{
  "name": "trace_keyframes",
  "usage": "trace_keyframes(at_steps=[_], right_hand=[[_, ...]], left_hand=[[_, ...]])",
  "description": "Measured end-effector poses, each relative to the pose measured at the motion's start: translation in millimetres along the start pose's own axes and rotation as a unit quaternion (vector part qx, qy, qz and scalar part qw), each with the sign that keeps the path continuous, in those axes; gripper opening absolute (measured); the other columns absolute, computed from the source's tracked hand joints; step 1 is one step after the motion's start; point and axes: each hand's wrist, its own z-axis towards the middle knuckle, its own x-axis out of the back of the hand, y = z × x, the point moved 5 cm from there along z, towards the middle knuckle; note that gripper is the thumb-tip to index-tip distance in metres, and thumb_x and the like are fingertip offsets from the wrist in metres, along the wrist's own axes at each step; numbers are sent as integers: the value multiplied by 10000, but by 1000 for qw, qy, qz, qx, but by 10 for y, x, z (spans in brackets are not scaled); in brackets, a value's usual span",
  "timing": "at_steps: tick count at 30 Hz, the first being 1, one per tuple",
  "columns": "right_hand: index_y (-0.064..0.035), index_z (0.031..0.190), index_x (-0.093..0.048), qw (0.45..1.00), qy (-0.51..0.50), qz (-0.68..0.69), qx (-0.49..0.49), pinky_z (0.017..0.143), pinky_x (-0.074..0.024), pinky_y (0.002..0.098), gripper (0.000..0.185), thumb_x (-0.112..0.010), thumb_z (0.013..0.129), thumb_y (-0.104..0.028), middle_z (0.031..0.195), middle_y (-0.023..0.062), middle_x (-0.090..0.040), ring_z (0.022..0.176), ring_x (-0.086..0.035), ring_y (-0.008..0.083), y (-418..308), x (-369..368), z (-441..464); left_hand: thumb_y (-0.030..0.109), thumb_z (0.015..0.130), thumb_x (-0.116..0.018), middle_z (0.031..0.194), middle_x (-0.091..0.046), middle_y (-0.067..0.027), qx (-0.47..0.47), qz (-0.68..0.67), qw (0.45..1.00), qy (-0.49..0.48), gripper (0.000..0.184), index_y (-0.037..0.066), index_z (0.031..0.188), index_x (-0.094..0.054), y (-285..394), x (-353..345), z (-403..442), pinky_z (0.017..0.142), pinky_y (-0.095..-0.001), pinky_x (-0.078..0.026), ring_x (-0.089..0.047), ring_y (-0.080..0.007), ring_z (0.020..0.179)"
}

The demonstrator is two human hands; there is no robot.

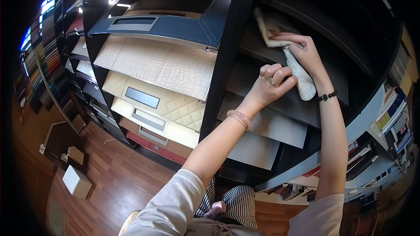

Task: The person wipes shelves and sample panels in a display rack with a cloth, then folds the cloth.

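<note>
A pale, whitish cloth point(302, 78) hangs from my right hand point(302, 50) over a dark shelf panel point(253, 46). The fingers of that hand are pressed on the cloth's upper part, which spreads to the left across the panel. Just below and to the left, my left hand point(276, 81) is curled with a ring on one finger, its knuckles beside the hanging part of the cloth. Whether its fingers pinch anything is hidden. Further grey panels point(275, 124) are stepped below both hands.
Left of a black upright point(225, 39) are leather-like sample panels point(153, 63) on a rack. Books point(393, 109) line a curved shelf at the right. A white box point(76, 181) stands on the wooden floor point(118, 183) at the lower left.
</note>
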Motion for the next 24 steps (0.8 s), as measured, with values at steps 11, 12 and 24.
trace_keyframes(at_steps=[11,12,24], right_hand=[[27,942,-718,989,-90,-9,117,883,-475,292,348,-452,719,10,1051,164,-693,969,-651,222,-187,-135,-23],[27,937,-719,993,-64,3,99,885,-474,293,346,-451,718,10,1057,162,-691,973,-650,225,-172,-133,-16],[34,894,-718,997,-18,33,66,883,-477,287,316,-455,719,10,1056,162,-688,959,-648,228,-72,-83,42]], left_hand=[[91,659,-684,987,-487,56,-15,6,1000,2,285,232,892,-601,21,9,13,801,-297,-351,-434,-158,955],[91,659,-684,987,-487,56,-15,8,1000,2,285,232,892,-601,9,7,7,801,-297,-351,-434,-158,955],[104,660,-674,993,-497,60,-18,33,999,9,245,220,862,-598,29,-2,41,814,-295,-349,-431,-152,961]])
